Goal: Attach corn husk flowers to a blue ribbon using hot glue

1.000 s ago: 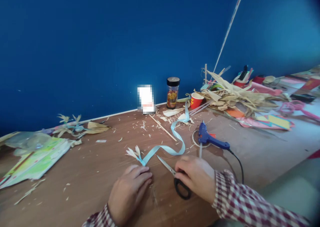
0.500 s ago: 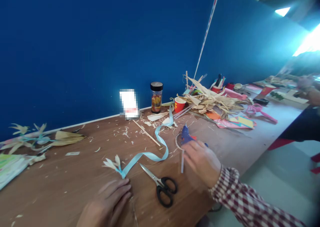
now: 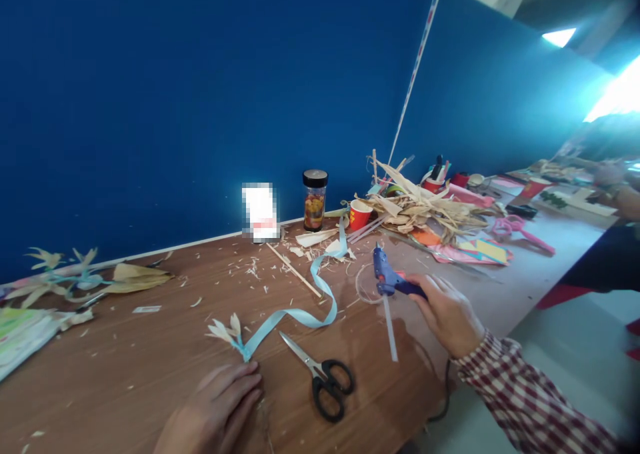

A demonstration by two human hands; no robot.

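Right of the scissors [image 3: 317, 369], your right hand [image 3: 447, 314] grasped the glue gun [image 3: 384, 272] by its handle [image 3: 410, 287], presumably avoiding the nozzle [image 3: 377, 246], while left of them your left hand [image 3: 213, 401], grasp undeterminable, seemingly steadied the ribbon [image 3: 307, 319].

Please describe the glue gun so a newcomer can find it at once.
Over the brown table, find the right hand. It holds the glue gun by its handle. Its blue colour and pale stick set it apart from the black-handled scissors.
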